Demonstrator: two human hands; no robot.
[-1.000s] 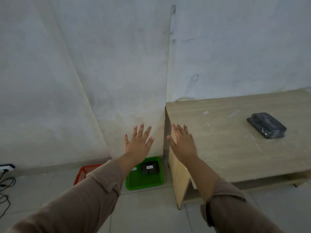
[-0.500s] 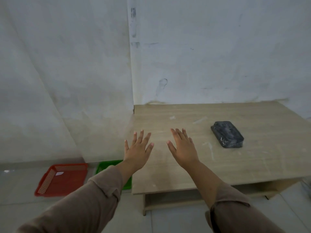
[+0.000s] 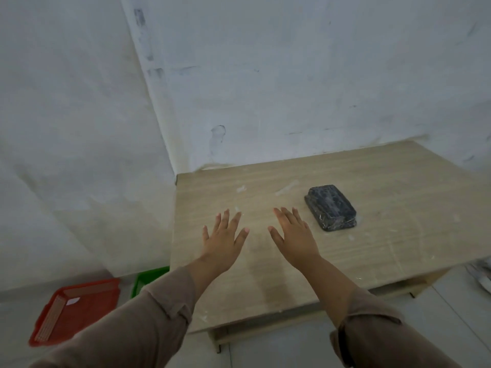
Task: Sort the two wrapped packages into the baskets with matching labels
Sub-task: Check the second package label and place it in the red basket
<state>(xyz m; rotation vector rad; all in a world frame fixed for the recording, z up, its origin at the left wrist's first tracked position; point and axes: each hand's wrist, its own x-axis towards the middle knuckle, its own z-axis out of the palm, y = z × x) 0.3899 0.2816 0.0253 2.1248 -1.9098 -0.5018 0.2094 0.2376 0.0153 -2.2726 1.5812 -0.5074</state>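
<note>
A dark wrapped package [image 3: 330, 207] lies flat on the low wooden table [image 3: 385, 235], right of centre. My right hand [image 3: 293, 233] hovers palm down just left of it, fingers spread, holding nothing. My left hand [image 3: 223, 239] is held out beside it over the table's left part, also spread and holding nothing. On the floor to the left stand a red basket [image 3: 79, 309] with a white label inside and a green basket [image 3: 144, 280], mostly hidden behind the table edge and my left sleeve. The second package is out of sight.
White walls meet in a corner behind the table's far left end. Pale floor tiles run along the front. Something white and crumpled [image 3: 481, 277] lies on the floor at the right edge.
The view has swung right and closer to the table, so the package now sits near my right hand. The green basket with its dark package has slipped behind the table edge. Both hands stay spread.
</note>
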